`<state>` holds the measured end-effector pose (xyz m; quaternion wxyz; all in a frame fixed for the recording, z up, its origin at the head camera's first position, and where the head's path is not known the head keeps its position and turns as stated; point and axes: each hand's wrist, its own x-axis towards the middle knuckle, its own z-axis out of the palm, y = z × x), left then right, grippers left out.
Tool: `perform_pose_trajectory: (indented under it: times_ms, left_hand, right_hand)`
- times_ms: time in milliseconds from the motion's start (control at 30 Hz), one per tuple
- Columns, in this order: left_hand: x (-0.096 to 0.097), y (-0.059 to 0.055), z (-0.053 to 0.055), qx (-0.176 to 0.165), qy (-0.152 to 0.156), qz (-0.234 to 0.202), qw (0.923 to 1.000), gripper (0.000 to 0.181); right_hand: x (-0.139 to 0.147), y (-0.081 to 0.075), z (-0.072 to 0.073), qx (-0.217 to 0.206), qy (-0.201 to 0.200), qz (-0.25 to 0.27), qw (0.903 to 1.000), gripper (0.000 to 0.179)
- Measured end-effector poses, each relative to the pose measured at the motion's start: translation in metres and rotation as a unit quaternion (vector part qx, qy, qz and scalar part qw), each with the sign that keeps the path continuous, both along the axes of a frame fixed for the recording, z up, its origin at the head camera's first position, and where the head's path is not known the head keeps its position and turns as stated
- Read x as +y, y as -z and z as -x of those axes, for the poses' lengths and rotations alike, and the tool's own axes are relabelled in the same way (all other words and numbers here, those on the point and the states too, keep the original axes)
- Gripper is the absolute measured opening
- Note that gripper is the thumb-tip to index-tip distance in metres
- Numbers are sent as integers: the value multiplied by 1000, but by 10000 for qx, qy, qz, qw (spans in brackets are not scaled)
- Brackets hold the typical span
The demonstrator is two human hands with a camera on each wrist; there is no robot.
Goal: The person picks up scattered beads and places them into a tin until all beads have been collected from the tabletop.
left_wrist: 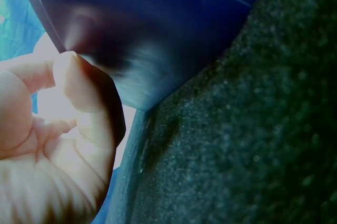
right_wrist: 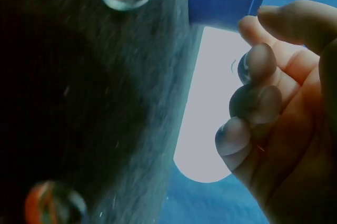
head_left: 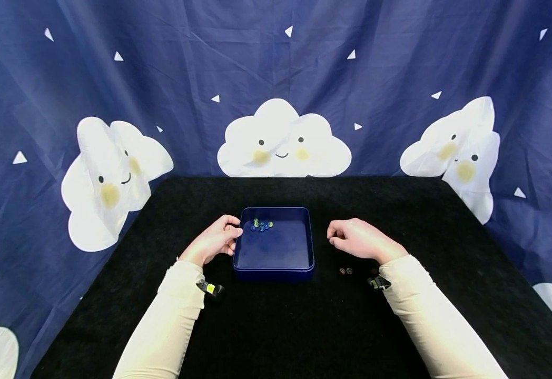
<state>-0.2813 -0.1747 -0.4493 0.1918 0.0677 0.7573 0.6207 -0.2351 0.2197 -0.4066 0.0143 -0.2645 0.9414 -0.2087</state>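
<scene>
A square blue tin [head_left: 273, 269] stands on the black cloth, with several blue and yellow-green glass marbles [head_left: 262, 226] gathered near its back left corner. At the tin's left wall, my left hand [head_left: 214, 239] holds the rim, thumb and fingertips at the edge. To the right of the tin, my right hand [head_left: 358, 238] hovers above the cloth with loosely curled fingers [right_wrist: 258, 103]. No object shows between them. Two loose marbles lie on the cloth below that hand: a reddish one [head_left: 342, 271] and a clear one [head_left: 349, 271].
Black cloth [head_left: 276, 331] covers the table. A blue curtain [head_left: 186, 68] with white smiling clouds hangs along the back and sides. A small camera is strapped at each wrist.
</scene>
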Motion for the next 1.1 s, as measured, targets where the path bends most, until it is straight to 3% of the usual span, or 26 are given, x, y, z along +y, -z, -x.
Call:
perform_pose_trajectory:
  times_ms: [367, 833, 1100]
  left_hand:
    - [0, 1, 0, -26, -24, 2, 10000, 46]
    - [1, 1, 0, -74, -1, -16, 10000, 46]
    - [0, -1, 1, -65, -6, -4, 10000, 47]
  right_hand:
    - [22, 6, -5, -466, -15, -176, 9988, 8]
    - [26, 15, -12, -1694, 31, -193, 9854, 13]
    - [25, 13, -19, -1792, -302, -424, 9824, 17]
